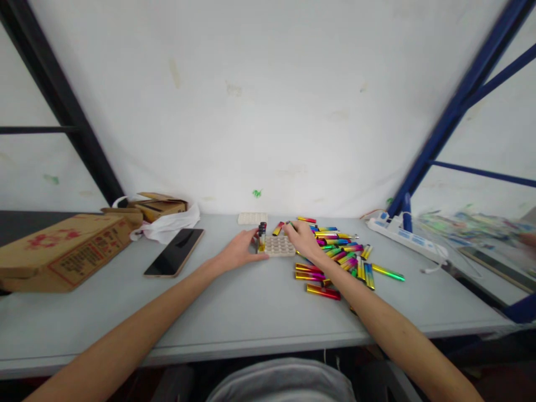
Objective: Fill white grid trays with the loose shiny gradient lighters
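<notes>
Head view: two hands (239,250) (302,240), two trays (280,246) (252,218)

Legible text: none | brown rectangular cardboard box (69,251): red marking on top face, lines of dark print on side face, too blurred to read

A large printed cardboard box (54,239) lies at the far left, a smaller opened carton (161,207) behind it and a crumpled white plastic bag (178,224) beside both. A dark-screened phone (175,253) lies flat nearby. At right, a white power strip (412,243) runs past the foot of a blue metal frame (450,114). Behind stands a scuffed white wall (272,111) with a green mark (257,193).
</notes>
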Demonstrator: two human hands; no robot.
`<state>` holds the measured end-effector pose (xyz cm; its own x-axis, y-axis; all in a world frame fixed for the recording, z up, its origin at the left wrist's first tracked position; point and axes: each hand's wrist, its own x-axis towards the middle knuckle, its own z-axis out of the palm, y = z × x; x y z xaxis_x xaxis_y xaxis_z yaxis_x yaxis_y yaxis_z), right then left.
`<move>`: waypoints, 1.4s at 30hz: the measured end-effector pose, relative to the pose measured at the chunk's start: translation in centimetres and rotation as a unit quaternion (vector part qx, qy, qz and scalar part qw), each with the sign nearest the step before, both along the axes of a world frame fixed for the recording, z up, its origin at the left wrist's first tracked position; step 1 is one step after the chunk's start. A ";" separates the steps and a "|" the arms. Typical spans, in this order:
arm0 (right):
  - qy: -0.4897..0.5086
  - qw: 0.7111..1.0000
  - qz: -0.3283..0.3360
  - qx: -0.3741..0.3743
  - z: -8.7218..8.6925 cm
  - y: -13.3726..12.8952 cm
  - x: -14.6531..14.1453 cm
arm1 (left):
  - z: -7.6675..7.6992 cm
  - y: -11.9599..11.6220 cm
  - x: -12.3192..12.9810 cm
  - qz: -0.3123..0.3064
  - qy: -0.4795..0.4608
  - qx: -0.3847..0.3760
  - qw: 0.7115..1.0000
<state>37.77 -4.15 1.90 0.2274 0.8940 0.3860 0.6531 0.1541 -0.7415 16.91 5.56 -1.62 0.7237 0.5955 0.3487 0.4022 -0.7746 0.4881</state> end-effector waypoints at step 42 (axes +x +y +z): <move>-0.380 0.907 -0.103 -0.146 3.0 4.0 8.8 | 0.7 1.0 -1.1 -0.056 0.015 -0.004 0.998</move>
<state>46.56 -0.11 4.89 0.1681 0.9521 0.2556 0.9857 -0.1597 -0.0535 15.83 6.53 -0.96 0.7959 0.5127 0.3218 0.3274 -0.8118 0.4835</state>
